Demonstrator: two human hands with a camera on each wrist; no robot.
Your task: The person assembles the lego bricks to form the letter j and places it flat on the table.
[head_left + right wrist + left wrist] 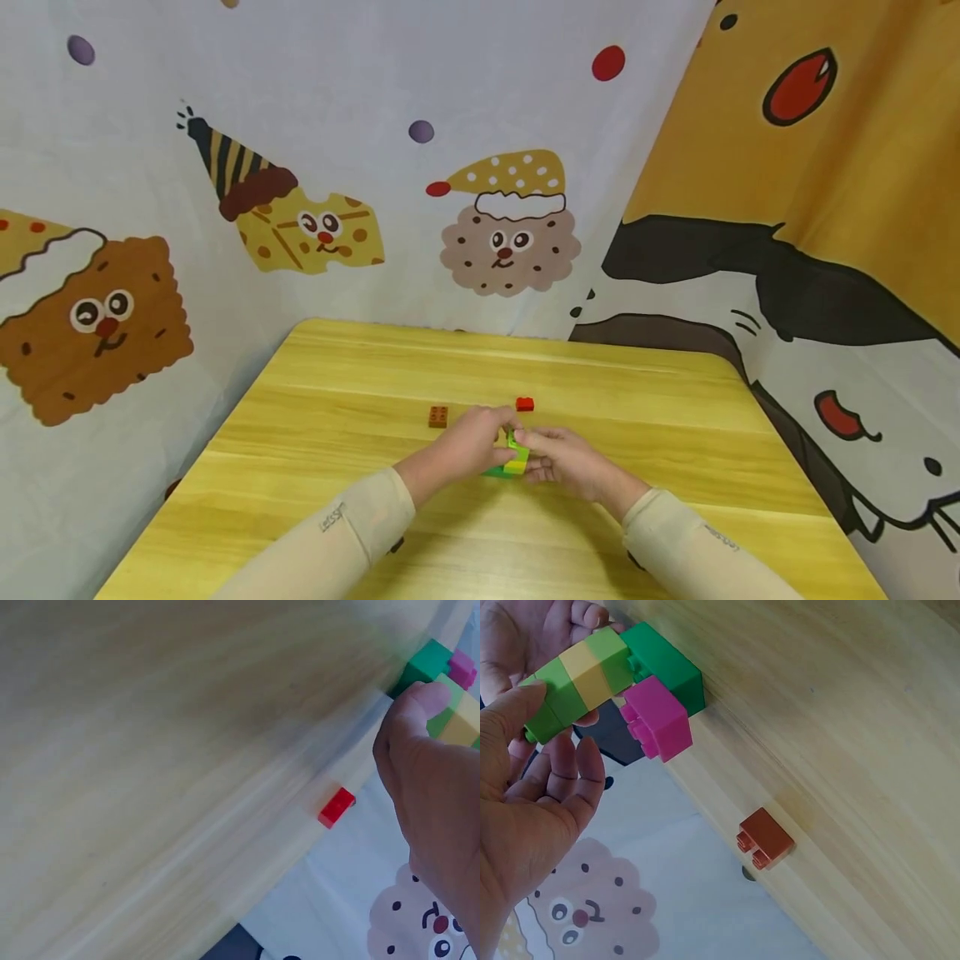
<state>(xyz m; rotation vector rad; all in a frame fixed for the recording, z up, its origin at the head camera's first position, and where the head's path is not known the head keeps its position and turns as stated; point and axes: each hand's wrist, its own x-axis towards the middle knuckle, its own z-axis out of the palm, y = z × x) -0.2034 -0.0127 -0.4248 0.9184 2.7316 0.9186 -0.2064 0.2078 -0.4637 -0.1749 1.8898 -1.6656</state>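
Both hands are at a small tower of toy building bricks over the table. In the left wrist view its light green bricks (561,691) and a yellow brick (586,675) stack on a dark green brick (667,666). A pink brick (660,720) sits beside them on that dark green base. My left hand (474,437) pinches the light green top end, thumb on its side. From the right, my right hand (570,461) holds the tower, its thumb near the lower light green brick in the right wrist view. Its other fingers are partly hidden there.
On the wooden table (337,367) an orange-brown brick (438,417) lies left of the hands, studs up. A small red brick (525,404) lies just beyond them. A patterned curtain (337,83) hangs behind the table's far edge.
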